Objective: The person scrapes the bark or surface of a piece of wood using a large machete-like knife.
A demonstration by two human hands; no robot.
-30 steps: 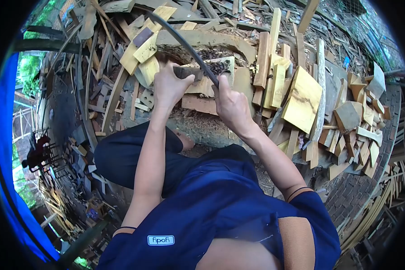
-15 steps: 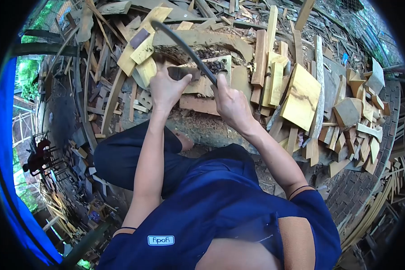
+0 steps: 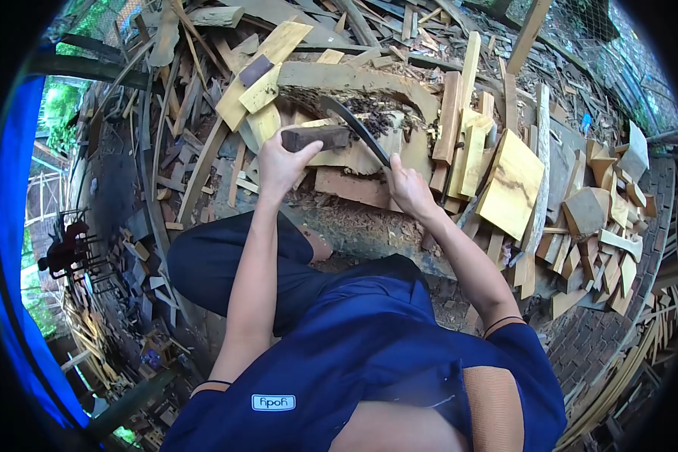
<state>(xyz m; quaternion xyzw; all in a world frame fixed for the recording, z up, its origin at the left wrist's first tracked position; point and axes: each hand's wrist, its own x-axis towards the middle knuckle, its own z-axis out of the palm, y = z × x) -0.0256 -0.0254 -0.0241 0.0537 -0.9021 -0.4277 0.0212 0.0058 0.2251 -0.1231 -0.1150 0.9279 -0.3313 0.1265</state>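
Observation:
My left hand [image 3: 282, 167] grips a dark brown wood block [image 3: 318, 138] by its left end, thumb in front. The block lies level over a pale wooden chopping base [image 3: 361, 157]. In my right hand [image 3: 410, 183], the fingers are closed round the handle of a machete-like blade [image 3: 358, 129]. The dark curved blade points up and to the left, its tip above the block's right end. A small gap shows between blade and block. Dark chips [image 3: 380, 117] lie on the base behind the blade. The handle is mostly hidden by my fingers.
Yellow boards [image 3: 260, 83] lie at the upper left, one bearing a purple-brown block [image 3: 257, 70]. To the right are upright planks [image 3: 448, 119], a wide yellow slab [image 3: 511, 184] and a heap of cut pieces [image 3: 586, 211]. My bent leg [image 3: 233, 260] is below the left hand.
The blade has swung lower, with its tip now nearer the block. More of the dark block shows beside my left hand. The whole view has shifted a little.

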